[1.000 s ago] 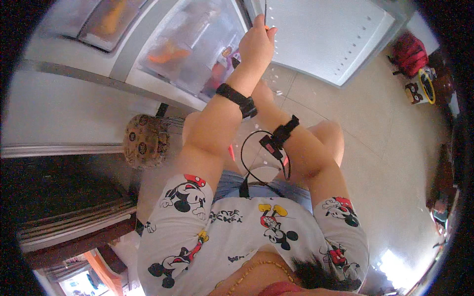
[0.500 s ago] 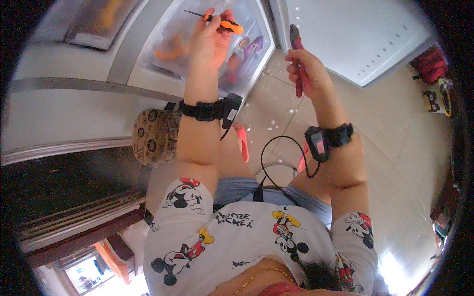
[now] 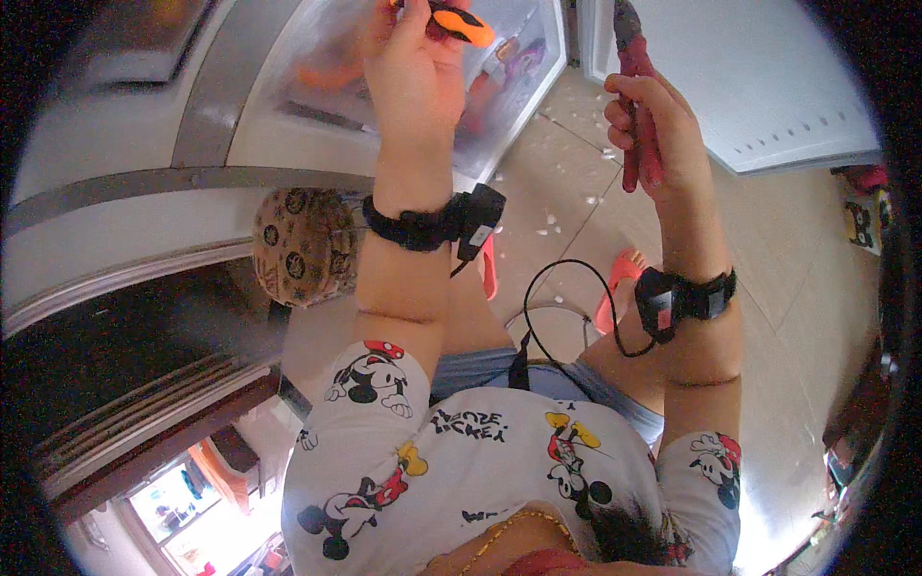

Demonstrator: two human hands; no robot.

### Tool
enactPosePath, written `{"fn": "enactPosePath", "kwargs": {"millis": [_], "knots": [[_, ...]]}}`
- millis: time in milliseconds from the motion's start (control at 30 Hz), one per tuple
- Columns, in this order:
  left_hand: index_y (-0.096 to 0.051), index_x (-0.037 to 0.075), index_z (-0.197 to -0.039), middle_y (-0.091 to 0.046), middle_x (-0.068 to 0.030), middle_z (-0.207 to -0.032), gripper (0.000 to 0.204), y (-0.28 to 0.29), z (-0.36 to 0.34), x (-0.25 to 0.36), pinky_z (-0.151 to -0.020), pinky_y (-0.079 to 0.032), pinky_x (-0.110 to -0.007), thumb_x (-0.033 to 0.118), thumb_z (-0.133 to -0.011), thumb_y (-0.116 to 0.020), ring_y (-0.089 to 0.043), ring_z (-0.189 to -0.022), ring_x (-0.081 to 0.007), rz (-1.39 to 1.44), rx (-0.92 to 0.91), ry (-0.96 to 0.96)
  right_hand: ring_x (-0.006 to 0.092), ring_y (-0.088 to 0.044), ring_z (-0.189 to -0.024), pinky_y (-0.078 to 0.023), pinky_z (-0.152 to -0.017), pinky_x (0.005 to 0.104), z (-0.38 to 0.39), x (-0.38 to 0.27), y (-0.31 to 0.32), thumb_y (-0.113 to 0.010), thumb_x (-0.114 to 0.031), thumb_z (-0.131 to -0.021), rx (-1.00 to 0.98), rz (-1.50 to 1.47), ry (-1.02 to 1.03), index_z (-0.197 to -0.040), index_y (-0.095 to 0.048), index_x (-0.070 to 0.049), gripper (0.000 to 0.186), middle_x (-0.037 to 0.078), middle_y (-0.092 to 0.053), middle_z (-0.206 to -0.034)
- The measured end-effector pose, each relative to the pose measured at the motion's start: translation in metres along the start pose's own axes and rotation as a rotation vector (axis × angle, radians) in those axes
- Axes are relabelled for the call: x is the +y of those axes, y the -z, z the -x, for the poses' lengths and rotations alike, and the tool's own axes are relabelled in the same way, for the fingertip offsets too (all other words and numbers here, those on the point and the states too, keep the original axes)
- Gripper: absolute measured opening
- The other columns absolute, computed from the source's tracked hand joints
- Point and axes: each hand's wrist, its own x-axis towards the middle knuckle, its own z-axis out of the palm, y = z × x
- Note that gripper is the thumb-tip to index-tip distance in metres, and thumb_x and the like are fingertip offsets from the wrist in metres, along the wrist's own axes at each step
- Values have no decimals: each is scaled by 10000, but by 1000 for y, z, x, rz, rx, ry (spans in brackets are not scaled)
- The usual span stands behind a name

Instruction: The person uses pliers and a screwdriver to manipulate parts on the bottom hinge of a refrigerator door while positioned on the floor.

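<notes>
My left hand is closed around the orange-and-black handle of a screwdriver, in front of an upright fridge or freezer compartment with a whitish, frosted look. Blurry orange and purple items show inside it. The screwdriver's shaft mostly lies beyond the top edge of the picture. In my right hand are red-handled pliers, held upright with their dark jaws pointing away from me, beside the white open door. Neither tool visibly touches the compartment or the door.
Small white pieces, perhaps ice, lie scattered on the tiled floor between my arms. A brown patterned round object stands at my left. A black cable loops from my right wrist band. Red and dark items sit at the far right.
Both hands have moved farther up in the picture, the right one also to the right. The screwdriver's shaft has mostly left the view. Both tools are still held.
</notes>
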Motion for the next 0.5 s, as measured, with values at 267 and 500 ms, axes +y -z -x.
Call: {"fn": "enactPosePath", "kwargs": {"millis": [267,500], "knots": [[-609,36,-1283,-694,-91,-1018,247,24,19,20,-767,-553,-291,145,-1067,-557,-662,-889,-185,-197,88,99,67,-468,-668,-371,-535,224,20,18,-20,-659,-161,-913,-20,240,28,-1159,-591,-18,292,-6,-523,-815],[-618,20,-1261,-693,-100,-1006,244,15,24,38,-736,-539,-288,157,-1065,-570,-655,-869,-190,-188,-48,152,44,-452,-673,-362,-551,213,15,27,-18,-660,-176,-892,-121,298,157,-1166,-589,-40,314,-31,-519,-836]]}}
